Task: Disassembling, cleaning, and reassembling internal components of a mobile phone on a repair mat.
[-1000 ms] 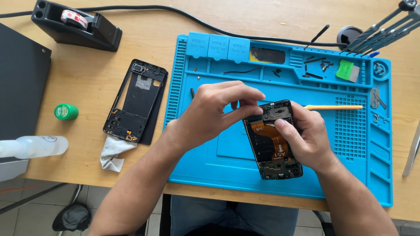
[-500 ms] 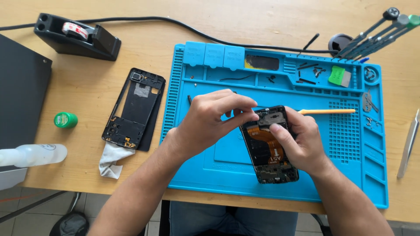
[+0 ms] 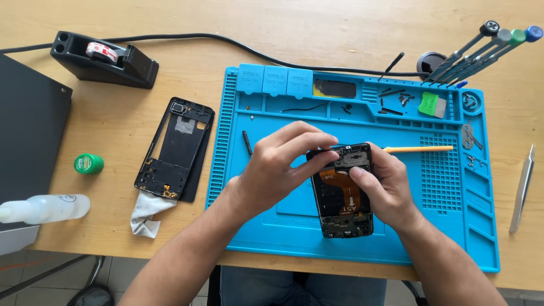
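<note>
One blue mat on wooden table

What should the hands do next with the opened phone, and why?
Probably lift the small part at the top edge of the opened phone. The left hand already pinches there, the right hand steadies the phone, and it lies over the blue mat, so nothing gets lost.

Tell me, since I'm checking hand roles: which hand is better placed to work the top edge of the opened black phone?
Probably the left hand: its fingertips already pinch the top edge of the opened black phone, while the right hand cradles its side, steadying it over the blue silicone mat.
</note>
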